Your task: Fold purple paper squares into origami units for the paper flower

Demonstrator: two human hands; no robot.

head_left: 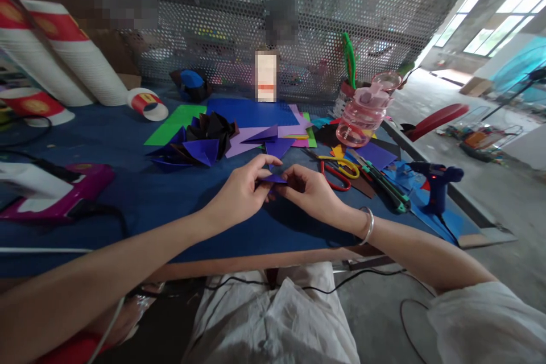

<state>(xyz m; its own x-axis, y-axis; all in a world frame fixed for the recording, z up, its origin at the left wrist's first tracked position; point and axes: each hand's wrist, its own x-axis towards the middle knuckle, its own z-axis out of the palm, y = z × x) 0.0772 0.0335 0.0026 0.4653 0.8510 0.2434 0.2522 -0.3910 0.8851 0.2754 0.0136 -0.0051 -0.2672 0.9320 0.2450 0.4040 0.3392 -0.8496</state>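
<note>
Both hands meet over the blue table [140, 193], pinching a small folded piece of purple paper [273, 179]. My left hand [243, 190] grips its left end with thumb and fingers closed. My right hand [309, 190], a silver bangle on its wrist, holds the right end with fingers curled. Just beyond them lie more folded purple pieces [273, 142], and to the left a pile of folded purple and black paper shapes [198, 139].
Coloured paper sheets [251, 114] lie at the back. Scissors [339, 170], a utility knife [384, 182], a blue glue gun [435, 179] and a pink plastic jar [362, 114] sit at right. A magenta glue gun [63, 190] lies left, with white rolls [63, 51] behind. Perforated screen beyond.
</note>
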